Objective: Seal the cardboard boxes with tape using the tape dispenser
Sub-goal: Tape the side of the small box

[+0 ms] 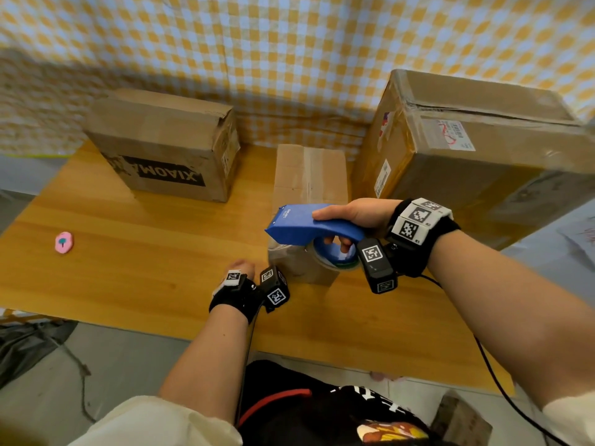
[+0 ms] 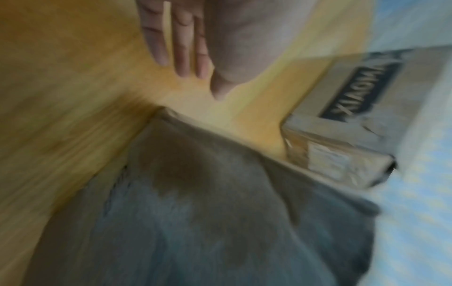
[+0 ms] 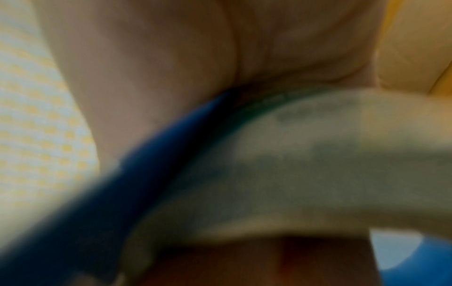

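Fingers first: on my right hand the thumb lies along the top of the blue tape dispenser and the other fingers curl through its handle loop, a full wrap so I can drag it with force. The right wrist view is a blur of palm, blue plastic and pale tape, so it adds nothing finer. The dispenser hangs over the near end of the small cardboard box, nose pointing to nine o'clock, the tape roll low against the box's near face. I judge I'm at the end of a strip, or just lining one up; whether the tape is touching the cardboard, I can't tell.

My left hand holds nothing: fingers straight and close together, thumb a little apart, palm toward the wooden table, just beside the small box at its eight o'clock. It looks ready to brace the box, though it isn't on it now.

Outward from there: the small box sits mid-table, a pale tape strip already down its top seam. At ten o'clock, well apart, stands the Xiaomi box; at two o'clock, near the small one, the large box, shiny with tape. Far out at nine o'clock lies a pink eraser-like thing. A checked cloth hangs behind.
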